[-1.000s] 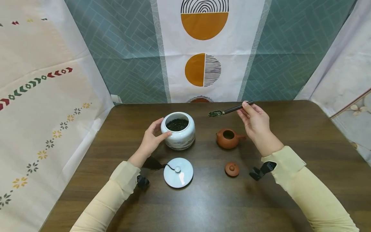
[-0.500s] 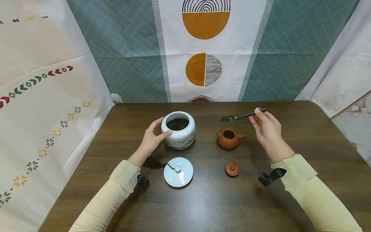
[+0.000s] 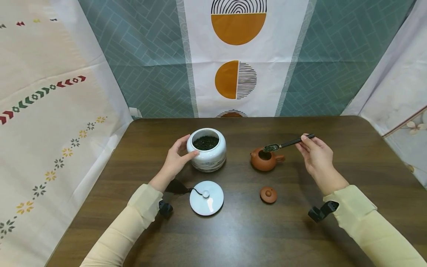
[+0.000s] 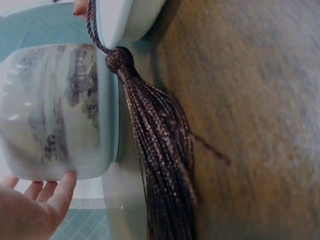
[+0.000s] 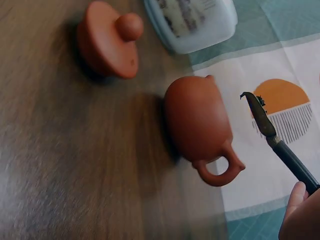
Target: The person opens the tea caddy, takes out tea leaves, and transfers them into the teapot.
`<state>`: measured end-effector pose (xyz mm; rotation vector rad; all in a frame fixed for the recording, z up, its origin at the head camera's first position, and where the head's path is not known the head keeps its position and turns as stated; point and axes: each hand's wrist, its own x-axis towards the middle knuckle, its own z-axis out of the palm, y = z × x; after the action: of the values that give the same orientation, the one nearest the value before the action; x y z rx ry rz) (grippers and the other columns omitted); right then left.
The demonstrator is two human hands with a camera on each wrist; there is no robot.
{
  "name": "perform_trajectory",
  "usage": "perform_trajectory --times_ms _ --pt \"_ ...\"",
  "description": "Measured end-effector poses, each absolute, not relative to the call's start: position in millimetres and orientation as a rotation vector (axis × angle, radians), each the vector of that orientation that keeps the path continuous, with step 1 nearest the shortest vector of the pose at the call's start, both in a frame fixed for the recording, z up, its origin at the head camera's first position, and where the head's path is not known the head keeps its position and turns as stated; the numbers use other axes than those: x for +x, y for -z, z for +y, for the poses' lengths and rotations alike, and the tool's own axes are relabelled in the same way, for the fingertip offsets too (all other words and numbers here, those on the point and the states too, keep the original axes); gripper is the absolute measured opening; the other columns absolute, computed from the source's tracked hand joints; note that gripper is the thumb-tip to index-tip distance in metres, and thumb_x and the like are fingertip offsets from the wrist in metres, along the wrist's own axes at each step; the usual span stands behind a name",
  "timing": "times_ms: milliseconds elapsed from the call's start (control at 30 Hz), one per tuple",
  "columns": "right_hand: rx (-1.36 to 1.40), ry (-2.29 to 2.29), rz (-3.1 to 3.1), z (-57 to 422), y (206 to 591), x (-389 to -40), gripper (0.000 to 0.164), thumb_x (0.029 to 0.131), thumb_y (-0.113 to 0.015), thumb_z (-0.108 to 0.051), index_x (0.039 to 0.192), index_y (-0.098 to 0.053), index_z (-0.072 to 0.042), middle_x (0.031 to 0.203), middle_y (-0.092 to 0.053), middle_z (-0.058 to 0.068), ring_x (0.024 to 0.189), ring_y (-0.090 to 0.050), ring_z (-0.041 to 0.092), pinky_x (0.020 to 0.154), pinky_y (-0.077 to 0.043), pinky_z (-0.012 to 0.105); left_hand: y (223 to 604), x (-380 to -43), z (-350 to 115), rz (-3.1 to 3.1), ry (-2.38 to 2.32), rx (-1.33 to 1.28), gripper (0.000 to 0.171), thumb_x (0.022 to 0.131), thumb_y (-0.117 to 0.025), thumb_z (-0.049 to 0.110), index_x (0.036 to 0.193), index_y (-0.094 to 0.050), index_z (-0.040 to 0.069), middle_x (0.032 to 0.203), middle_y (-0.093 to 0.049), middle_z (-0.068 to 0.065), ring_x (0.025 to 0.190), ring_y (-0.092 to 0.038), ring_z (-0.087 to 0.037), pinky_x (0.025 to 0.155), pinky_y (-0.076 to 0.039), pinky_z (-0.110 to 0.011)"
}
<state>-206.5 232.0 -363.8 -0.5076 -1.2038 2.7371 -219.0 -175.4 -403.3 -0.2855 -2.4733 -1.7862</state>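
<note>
A white porcelain jar holds dark loose tea leaves and stands upright. My left hand holds the jar's left side, thumb at the front and fingers round the back. My right hand pinches the dark handle of a tea scoop, which carries tea leaves. In the head view the scoop's bowl lies over the mouth of a brown clay teapot; in the right wrist view it shows above the teapot, apart from it. The teapot's handle points right, towards my right hand.
The white jar lid lies in front of the jar, its dark tassel spread to the left. Nearer than the teapot lies its small clay lid. A hanging cloth stands behind the brown table.
My right hand has moved right and towards me, bringing the loaded scoop down from between jar and teapot to the teapot's mouth. The left hand stays at the jar.
</note>
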Motion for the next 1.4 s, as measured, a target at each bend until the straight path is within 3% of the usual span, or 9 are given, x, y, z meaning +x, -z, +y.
perform_trajectory --times_ms 200,533,767,900,1033,1400 --pt "-0.418 -2.644 -1.253 230 372 -209 0.009 0.076 -0.074 0.007 0.079 -0.071 0.000 0.081 -0.066 0.004 0.068 -0.067 0.013 0.068 -0.057 0.025 401 -219 -173 -2.497 1.838 -0.254 0.066 0.086 -0.071 0.014 0.143 -0.040 0.007 0.141 -0.046 -0.016 0.128 -0.043 -0.032 0.105 -0.037 -0.052" --pt "-0.286 -2.395 -1.497 221 370 -212 0.013 0.077 -0.072 0.009 0.077 -0.071 -0.004 0.085 -0.069 -0.001 0.072 -0.066 0.009 0.067 -0.056 0.022 402 -219 -174 -2.501 1.849 -0.244 0.065 0.086 -0.071 0.014 0.143 -0.040 0.007 0.142 -0.046 -0.015 0.129 -0.043 -0.031 0.106 -0.036 -0.052" --pt "-0.204 -1.994 -1.927 213 364 -212 0.010 0.082 -0.073 -0.004 0.086 -0.072 -0.014 0.086 -0.065 -0.009 0.073 -0.064 0.002 0.068 -0.054 0.014 403 -220 -175 -2.492 1.827 -0.253 0.064 0.085 -0.072 0.013 0.142 -0.041 0.007 0.140 -0.047 -0.015 0.127 -0.044 -0.031 0.105 -0.037 -0.051" --pt "-0.080 -1.601 -2.173 207 360 -209 0.013 0.083 -0.073 -0.012 0.096 -0.072 -0.009 0.079 -0.063 -0.022 0.072 -0.060 -0.004 0.066 -0.049 0.009 402 -220 -175 -2.501 1.819 -0.254 0.065 0.086 -0.071 0.014 0.142 -0.040 0.007 0.141 -0.047 -0.015 0.128 -0.044 -0.031 0.105 -0.037 -0.051" --pt "0.052 -1.408 -2.223 201 358 -207 0.022 0.083 -0.073 -0.009 0.103 -0.071 0.001 0.075 -0.058 -0.028 0.073 -0.057 -0.010 0.069 -0.046 0.006 401 -219 -176 -2.489 1.835 -0.258 0.064 0.085 -0.072 0.014 0.142 -0.041 0.007 0.140 -0.047 -0.015 0.128 -0.044 -0.031 0.106 -0.036 -0.051" --pt "0.172 -1.305 -2.233 192 354 -208 0.023 0.080 -0.075 -0.005 0.102 -0.072 0.003 0.080 -0.055 -0.030 0.074 -0.054 -0.016 0.071 -0.045 0.002 401 -222 -176 -2.494 1.883 -0.245 0.066 0.086 -0.069 0.007 0.143 -0.036 0.000 0.143 -0.042 -0.022 0.130 -0.040 -0.037 0.107 -0.033 -0.054"
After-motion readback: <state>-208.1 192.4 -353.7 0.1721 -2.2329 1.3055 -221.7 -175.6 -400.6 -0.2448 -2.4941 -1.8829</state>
